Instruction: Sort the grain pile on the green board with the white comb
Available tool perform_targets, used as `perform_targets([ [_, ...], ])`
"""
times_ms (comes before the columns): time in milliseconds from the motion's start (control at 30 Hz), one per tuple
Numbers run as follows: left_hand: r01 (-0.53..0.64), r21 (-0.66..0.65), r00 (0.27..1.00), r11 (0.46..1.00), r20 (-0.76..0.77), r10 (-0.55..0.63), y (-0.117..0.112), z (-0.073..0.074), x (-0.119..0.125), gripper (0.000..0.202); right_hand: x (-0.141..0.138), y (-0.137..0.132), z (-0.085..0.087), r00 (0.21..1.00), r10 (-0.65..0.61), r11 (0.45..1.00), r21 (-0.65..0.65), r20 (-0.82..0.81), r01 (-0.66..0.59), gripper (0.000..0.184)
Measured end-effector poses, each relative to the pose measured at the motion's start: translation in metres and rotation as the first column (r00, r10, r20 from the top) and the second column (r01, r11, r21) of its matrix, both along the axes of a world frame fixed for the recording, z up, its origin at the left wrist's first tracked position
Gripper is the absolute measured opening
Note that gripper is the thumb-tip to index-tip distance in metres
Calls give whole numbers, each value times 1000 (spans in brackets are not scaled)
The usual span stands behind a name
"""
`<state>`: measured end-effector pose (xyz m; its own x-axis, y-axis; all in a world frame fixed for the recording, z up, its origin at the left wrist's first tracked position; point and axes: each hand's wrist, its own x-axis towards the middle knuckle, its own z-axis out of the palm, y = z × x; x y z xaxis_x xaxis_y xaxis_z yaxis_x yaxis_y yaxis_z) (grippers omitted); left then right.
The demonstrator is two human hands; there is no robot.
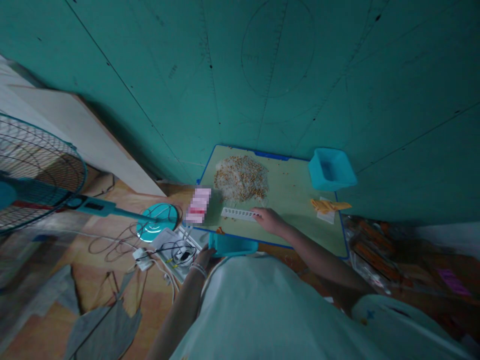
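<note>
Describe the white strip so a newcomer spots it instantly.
Find the pale, blue-edged board in front of the green wall. Near its closest edge, between the speckled pile and the turquoise bin at the left hand, the right hand grips one end of the strip. Unlike its neighbours, it is long, narrow and white, with a row of holes.

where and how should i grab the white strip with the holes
Probably by its right end, from the right, as the right hand does. The strip is long and narrow with openings along it, so an end grip should leave most of them uncovered and the left end free below the pile.
</note>
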<state>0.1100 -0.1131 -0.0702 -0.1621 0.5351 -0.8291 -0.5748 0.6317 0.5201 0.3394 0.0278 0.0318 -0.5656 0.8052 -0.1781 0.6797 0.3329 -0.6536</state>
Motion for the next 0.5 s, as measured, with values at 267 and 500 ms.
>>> perform_targets([
  [267, 15, -49, 999, 999, -51, -18, 4, 7, 0, 33, 2, -3, -2, 997, 61, 998, -32, -49, -62, 32],
  [500, 34, -53, 997, 998, -65, -37, 6, 9, 1, 39, 5, -6, -1, 996, 81, 996, -35, -38, -82, 32],
])
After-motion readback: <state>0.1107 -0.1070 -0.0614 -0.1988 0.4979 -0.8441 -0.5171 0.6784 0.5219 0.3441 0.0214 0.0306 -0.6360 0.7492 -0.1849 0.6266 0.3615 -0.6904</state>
